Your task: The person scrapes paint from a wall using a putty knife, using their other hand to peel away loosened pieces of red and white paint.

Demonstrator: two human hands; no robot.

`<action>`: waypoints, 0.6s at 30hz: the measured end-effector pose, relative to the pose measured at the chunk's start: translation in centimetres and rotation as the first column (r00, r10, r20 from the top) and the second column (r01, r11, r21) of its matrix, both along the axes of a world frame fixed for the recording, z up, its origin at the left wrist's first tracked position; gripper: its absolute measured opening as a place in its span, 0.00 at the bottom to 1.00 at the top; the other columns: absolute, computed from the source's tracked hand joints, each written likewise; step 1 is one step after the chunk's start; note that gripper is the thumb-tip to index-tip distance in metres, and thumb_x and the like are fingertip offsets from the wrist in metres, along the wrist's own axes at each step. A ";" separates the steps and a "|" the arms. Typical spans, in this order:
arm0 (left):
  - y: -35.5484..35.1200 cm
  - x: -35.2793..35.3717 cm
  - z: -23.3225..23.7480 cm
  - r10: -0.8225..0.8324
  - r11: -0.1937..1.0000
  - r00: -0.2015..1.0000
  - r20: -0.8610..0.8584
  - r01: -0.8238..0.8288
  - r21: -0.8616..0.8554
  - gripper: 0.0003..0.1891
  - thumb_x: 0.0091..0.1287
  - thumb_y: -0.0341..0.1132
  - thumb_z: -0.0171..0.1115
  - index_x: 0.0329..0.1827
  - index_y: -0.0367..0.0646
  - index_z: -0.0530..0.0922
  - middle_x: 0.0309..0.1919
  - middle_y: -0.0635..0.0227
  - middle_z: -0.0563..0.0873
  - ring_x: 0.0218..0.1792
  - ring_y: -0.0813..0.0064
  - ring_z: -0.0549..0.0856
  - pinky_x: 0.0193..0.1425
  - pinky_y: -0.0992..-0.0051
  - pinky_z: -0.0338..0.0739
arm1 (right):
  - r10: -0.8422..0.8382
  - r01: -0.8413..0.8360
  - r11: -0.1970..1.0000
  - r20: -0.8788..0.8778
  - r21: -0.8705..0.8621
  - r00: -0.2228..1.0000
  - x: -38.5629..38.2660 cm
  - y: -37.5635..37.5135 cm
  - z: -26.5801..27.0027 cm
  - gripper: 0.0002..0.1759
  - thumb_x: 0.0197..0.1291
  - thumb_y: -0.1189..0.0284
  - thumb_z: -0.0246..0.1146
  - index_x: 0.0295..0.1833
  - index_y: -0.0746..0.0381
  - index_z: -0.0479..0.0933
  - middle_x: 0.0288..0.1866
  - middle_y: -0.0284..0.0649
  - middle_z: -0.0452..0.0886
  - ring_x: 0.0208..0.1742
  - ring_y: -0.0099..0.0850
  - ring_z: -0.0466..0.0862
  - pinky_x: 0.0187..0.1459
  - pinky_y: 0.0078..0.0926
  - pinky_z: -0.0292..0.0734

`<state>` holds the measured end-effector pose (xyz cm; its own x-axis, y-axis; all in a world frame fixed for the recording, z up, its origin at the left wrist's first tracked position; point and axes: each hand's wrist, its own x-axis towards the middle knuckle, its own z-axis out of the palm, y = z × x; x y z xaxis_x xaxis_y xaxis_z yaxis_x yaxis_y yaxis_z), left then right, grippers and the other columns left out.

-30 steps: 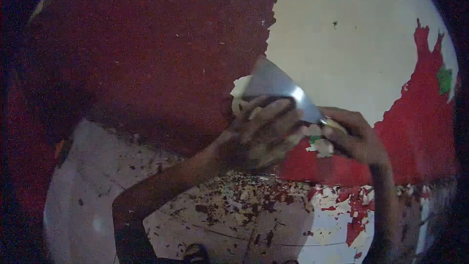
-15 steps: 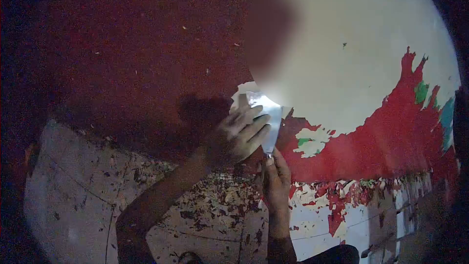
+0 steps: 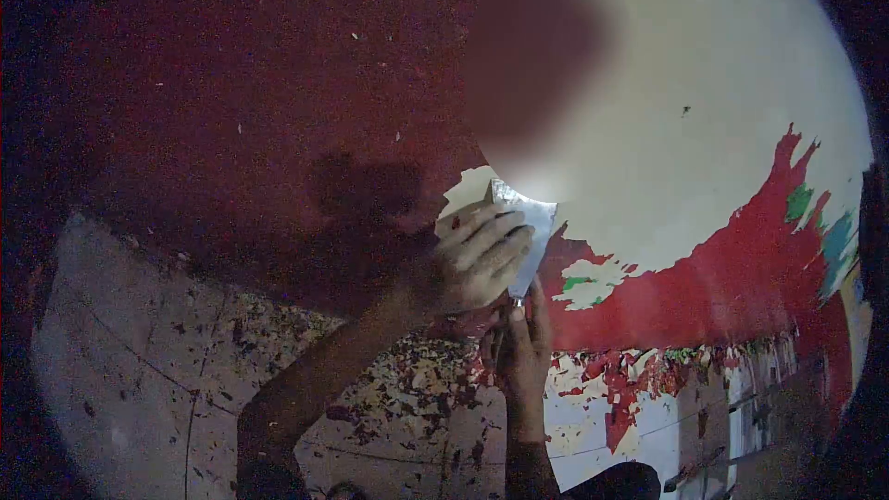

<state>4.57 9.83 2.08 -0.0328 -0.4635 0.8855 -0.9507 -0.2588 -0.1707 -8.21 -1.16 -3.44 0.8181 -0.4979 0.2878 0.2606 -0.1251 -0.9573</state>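
A paint scraper (image 3: pixel 541 233) with a wide shiny metal blade stands against the wall, its broad edge up at the border between red paint and bare pale wall. My right hand (image 3: pixel 524 343) is closed around its handle, below the blade. From the left, my left hand (image 3: pixel 485 255) lies across the face of the blade, fingers stretched out and slightly apart, pressing on it. Just left of the blade is a small patch of pale wall (image 3: pixel 460 196) with ragged paint edges. The handle is mostly hidden in my right hand.
Red paint (image 3: pixel 231 111) covers the wall's left side; a large pale stripped area (image 3: pixel 713 65) lies at right, with jagged red, green and teal remnants below. Paint flakes (image 3: pixel 421 389) litter the tiled floor (image 3: pixel 139 315). A blurred round patch hides part of the upper wall.
Both hands and the scraper appear slightly further right and lower in view, and the camera view has shifted a little. The grip on the scraper looks the same.
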 end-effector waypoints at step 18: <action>-0.1 0.8 -0.4 -0.106 0.994 0.992 0.067 0.105 0.021 0.19 0.50 0.36 0.60 0.43 0.35 0.81 0.50 0.58 0.80 0.55 0.59 0.78 0.56 0.59 0.77 | 0.033 -0.030 0.999 -0.083 0.034 0.996 -1.2 -0.2 0.2 0.34 0.68 0.67 0.52 0.76 0.59 0.47 0.35 0.39 0.76 0.18 0.18 0.71 0.16 0.14 0.65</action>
<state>5.33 9.72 1.69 -0.1425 -0.4699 0.8711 -0.9585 -0.1540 -0.2399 -9.39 -1.34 -3.25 0.8540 -0.4795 0.2017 0.1827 -0.0866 -0.9794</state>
